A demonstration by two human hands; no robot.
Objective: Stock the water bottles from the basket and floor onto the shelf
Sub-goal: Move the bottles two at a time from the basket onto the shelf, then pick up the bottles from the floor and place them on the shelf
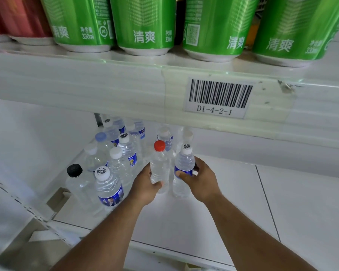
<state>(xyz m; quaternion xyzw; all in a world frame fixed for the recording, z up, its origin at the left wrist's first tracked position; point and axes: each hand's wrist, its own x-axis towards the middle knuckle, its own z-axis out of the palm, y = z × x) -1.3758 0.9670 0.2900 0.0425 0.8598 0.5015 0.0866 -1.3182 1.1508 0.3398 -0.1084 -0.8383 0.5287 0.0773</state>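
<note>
Two clear water bottles are standing upright side by side on the white lower shelf (pixel 184 222), each in one hand. The red-capped bottle (pixel 159 169) is sitting in the left hand (pixel 144 184), whose fingers (pixel 156 185) are curling closed around its lower body. Just beside it, the white-capped bottle (pixel 183 171) with a blue label (its cap carries a black scribble) is being gripped by the right hand (pixel 201 181), thumb across the label and the other fingers wrapping behind. Both bottles' bases appear to be touching the shelf, though the hands are hiding part of them.

To the left and behind, a cluster of bottles (pixel 117 153) is filling the shelf's back corner, most with white caps and blue labels. One black-capped bottle (pixel 76 182) is standing at the front left of that group, next to another scribbled white cap.

Above, the upper shelf's front edge is carrying a barcode tag (pixel 217 97) reading D1-4-2-1. Green cans (pixel 143 24) are lining that upper shelf, with red cans (pixel 18 16) at the far left.
</note>
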